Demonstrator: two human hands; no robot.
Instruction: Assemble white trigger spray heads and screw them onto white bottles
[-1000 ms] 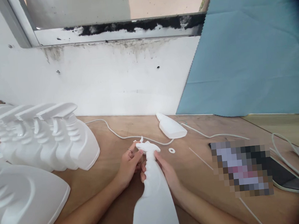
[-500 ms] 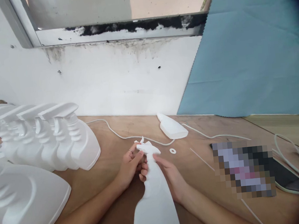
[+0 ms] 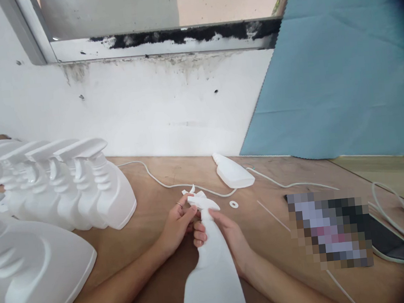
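I hold a white spray bottle [image 3: 212,269] tilted away from me over the wooden table [image 3: 154,251]. My right hand [image 3: 228,237] is wrapped round its neck. My left hand [image 3: 175,225], with a ring on one finger, pinches the white trigger sprayer head [image 3: 201,203] at the bottle's top. A small white washer [image 3: 233,204] lies on the table just beyond my hands. A bare white bottle [image 3: 232,171] without a sprayer lies on its side farther back.
A row of several finished white spray bottles [image 3: 84,186] stands at the left, with a larger one [image 3: 31,268] near the front left. White cables [image 3: 162,184] cross the table. A phone [image 3: 389,240] lies at the right. A blue sheet [image 3: 340,71] leans on the wall.
The bottle and both hands have shifted slightly toward me and to the right; the grips look the same.
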